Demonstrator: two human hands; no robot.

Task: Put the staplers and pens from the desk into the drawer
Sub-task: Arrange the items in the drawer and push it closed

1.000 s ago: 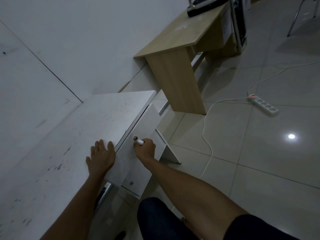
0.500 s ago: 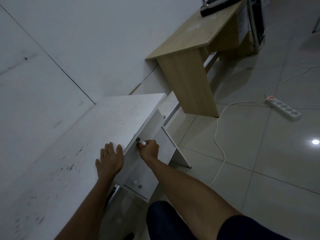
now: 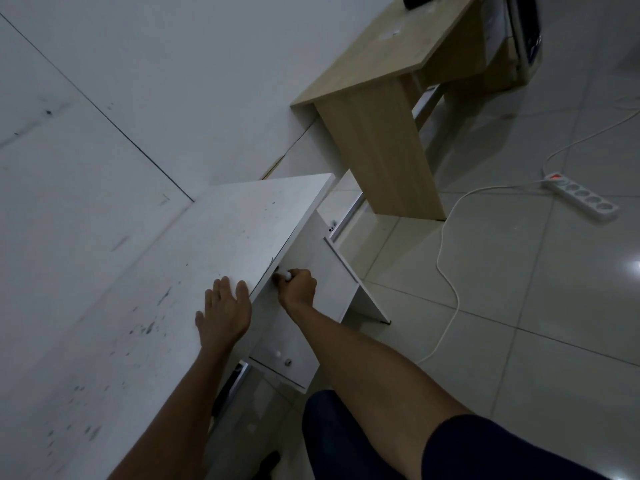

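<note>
Right arm: mine, bare below a dark sleeve, reaching forward from the lower right over a dark-clad knee.
Left arm: mine, bare, laid along the front of the white tabletop (image 3: 145, 265).
Left hand (image 3: 225, 310): flat, palm down, fingers spread on the tabletop at its front edge; its grip released, holding nothing.
Right hand (image 3: 298, 284): just below the tabletop edge, grip clenched around the small white knob (image 3: 286, 275) on the drawer (image 3: 311, 251) front; the hand covers most of the knob.
Drawer: white, directly beneath the tabletop; I see only its front panel and cannot see inside.
Lower panel: white, below the drawer, carrying two small fittings near its bottom edge.
Tabletop: white, scuffed with dark specks; I see no staplers or pens on the part in view.
Wall: white panels, meeting the tabletop on the left.
Floor (image 3: 519, 306): pale glossy tiles.
Cable (image 3: 446, 268): white, looping across the tiles right of the drawer.
Power strip (image 3: 581, 197): white, red switch at one end, lying on the floor well apart.
Wooden table (image 3: 388, 57): light wood, farther along the wall.
</note>
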